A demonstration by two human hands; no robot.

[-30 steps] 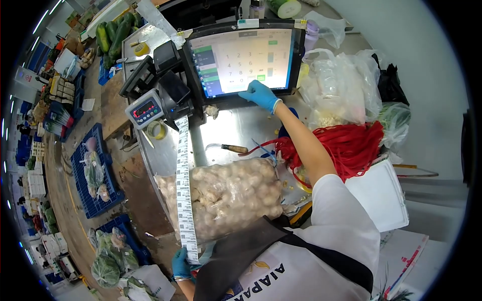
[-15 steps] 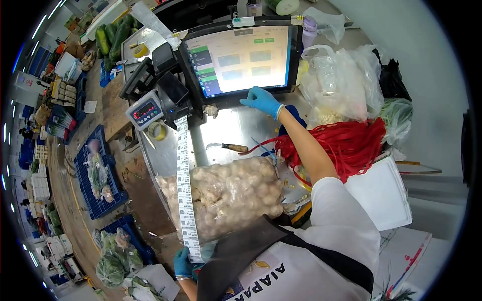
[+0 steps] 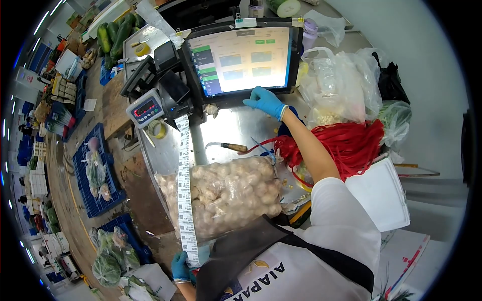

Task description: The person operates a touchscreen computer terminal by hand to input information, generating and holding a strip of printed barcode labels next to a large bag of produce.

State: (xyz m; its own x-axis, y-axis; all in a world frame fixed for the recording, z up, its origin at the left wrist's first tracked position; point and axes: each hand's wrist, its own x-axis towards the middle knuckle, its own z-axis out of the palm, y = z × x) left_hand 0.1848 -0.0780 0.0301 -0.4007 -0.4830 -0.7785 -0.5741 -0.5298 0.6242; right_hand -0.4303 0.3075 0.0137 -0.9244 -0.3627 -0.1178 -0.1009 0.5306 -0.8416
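Note:
My left hand [image 3: 181,267], in a blue glove, pinches the lower end of a long white strip of printed labels [image 3: 185,200]. The strip runs down from the black label printer [image 3: 175,93] and crosses a clear bag of garlic bulbs [image 3: 236,188], which lies on the metal counter [image 3: 216,140]. Also gloved in blue, my right hand [image 3: 266,103] is at the lower edge of the lit touchscreen [image 3: 241,65]. It holds nothing, its thumb and fingers apart and partly bent. A wooden-handled hooked knife [image 3: 233,147] lies between the screen and the bag.
A scale display [image 3: 145,109] and a tape roll [image 3: 156,130] stand left of the strip. Red ribbons [image 3: 346,145] and plastic bags [image 3: 334,85] are heaped at right. Blue crates [image 3: 95,173] with bagged vegetables sit on the floor at left.
My right hand has shifted slightly right along the screen's lower edge. The lower end of the label strip and my left hand have moved a little to the left.

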